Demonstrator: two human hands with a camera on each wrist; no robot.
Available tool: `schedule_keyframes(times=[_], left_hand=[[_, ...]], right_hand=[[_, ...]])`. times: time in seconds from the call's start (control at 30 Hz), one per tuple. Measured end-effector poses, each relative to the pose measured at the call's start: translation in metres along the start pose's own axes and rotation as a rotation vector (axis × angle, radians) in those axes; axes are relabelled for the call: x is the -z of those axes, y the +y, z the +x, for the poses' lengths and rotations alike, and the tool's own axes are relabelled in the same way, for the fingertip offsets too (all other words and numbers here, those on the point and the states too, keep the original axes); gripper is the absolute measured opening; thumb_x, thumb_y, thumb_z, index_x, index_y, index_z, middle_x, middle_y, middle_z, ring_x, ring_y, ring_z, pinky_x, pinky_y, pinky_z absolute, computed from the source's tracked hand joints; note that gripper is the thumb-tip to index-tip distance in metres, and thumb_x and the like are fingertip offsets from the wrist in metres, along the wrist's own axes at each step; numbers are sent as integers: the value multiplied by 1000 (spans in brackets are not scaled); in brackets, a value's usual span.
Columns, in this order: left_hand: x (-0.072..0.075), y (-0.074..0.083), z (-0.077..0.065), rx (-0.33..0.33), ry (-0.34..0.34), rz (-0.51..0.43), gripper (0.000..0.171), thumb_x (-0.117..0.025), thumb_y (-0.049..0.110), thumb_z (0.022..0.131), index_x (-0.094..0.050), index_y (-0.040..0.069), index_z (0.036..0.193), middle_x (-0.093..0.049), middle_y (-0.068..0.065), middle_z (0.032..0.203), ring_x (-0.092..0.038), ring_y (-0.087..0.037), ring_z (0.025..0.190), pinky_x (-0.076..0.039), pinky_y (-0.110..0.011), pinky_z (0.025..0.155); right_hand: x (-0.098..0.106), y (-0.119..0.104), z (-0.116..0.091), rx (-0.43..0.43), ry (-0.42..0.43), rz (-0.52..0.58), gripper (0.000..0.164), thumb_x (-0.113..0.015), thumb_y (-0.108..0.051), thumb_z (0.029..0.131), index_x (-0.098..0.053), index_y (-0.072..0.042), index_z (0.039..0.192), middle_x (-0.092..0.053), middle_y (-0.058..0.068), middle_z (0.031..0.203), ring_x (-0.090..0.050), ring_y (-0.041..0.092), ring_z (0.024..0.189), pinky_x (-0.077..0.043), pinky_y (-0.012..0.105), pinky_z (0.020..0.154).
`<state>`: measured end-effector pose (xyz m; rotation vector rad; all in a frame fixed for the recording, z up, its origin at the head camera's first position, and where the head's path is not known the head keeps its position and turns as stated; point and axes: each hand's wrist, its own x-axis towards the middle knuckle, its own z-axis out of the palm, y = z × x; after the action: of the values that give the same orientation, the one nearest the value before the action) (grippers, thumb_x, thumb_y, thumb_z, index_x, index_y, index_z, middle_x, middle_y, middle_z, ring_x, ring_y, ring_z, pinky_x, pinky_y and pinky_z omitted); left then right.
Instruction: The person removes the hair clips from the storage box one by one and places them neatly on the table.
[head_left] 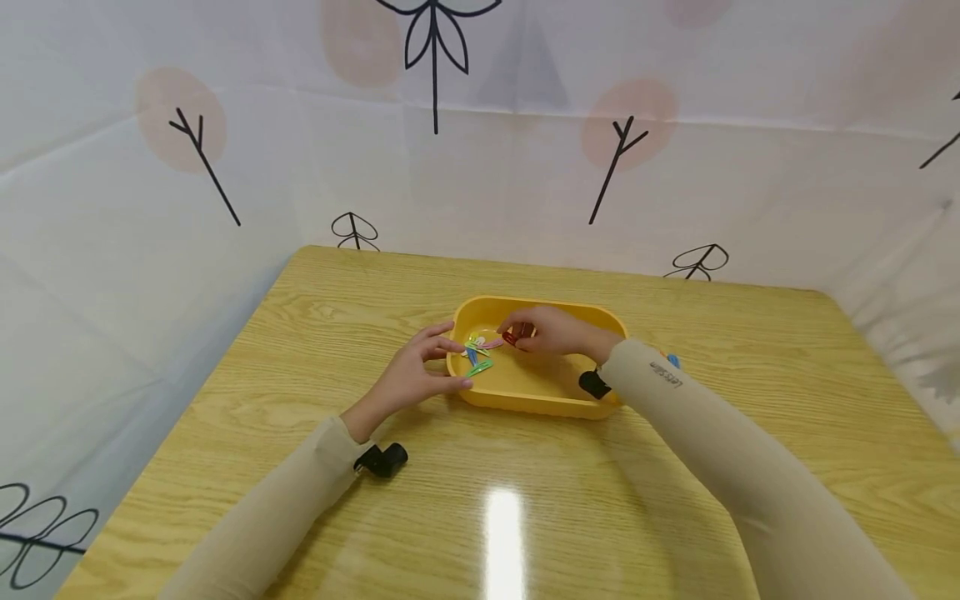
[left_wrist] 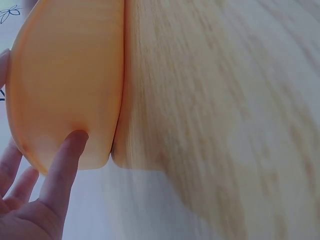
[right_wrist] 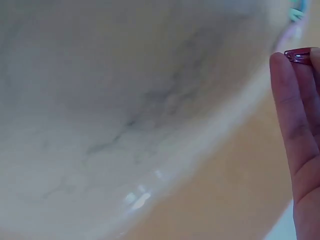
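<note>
A yellow plastic basin (head_left: 551, 406) stands on the wooden table. My right hand (head_left: 551, 327) reaches down inside it and pinches a small red snap hair clip (right_wrist: 299, 56) between its fingertips. Several other hair clips, among them a green one (head_left: 480, 367), a pink one (head_left: 493, 343) and a blue one (head_left: 472, 356), lie together at the basin's left end. My left hand (head_left: 412, 367) is at that same end, its fingers spread along the rim. In the left wrist view, one straight digit touches the outer wall (left_wrist: 75, 65).
Beyond the basin's right end, a small blue object (head_left: 673, 360) shows past my right sleeve. The wood-grain table (head_left: 375, 283) runs back to a white cloth (head_left: 495, 200) printed with plants. Black wrist cameras (head_left: 382, 460) sit on both wrists.
</note>
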<state>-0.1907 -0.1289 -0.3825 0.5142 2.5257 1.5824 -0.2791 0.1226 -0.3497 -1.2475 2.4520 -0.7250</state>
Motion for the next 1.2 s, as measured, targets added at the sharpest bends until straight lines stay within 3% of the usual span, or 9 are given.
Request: schedule_keyframes(times=[0.2,0.47,0.87,1.2], left_hand=[[0,1,-1,-2,-3,-2,48,-80,26,74,-64,4,113,-31,-1,147,-49,-31,114,-52,-32,83],[-1,1,0,-12,-4,-5,48,-81,27,74,-64,4,112,-31,-2,147,-50,-31,114,-52,-33,83],[-2,0,-1,-18,3,-16,47,-81,27,73,-65,3,111,-31,-3,147,-50,-32,114,-52,-33,83],[-2,0,-2,-5,12,3,48,-81,28,73,-65,5,111,-32,1,147,-50,-31,114,-52,-32,83]], right_hand=[[11,-8,-8,-89,149,113,35,-65,3,83,-60,3,118,-62,6,88,-61,20,81,-53,34,75],[27,-21,-26,-162,264,264,42,-66,5,82,-57,2,122,-60,12,96,-59,24,86,-53,34,75],[37,-32,-56,-273,439,370,45,-69,-3,83,-56,-5,125,-60,13,100,-58,22,89,-51,27,74],[40,-27,-86,-304,506,397,47,-69,-4,83,-54,-3,128,-60,15,98,-57,17,87,-51,21,74]])
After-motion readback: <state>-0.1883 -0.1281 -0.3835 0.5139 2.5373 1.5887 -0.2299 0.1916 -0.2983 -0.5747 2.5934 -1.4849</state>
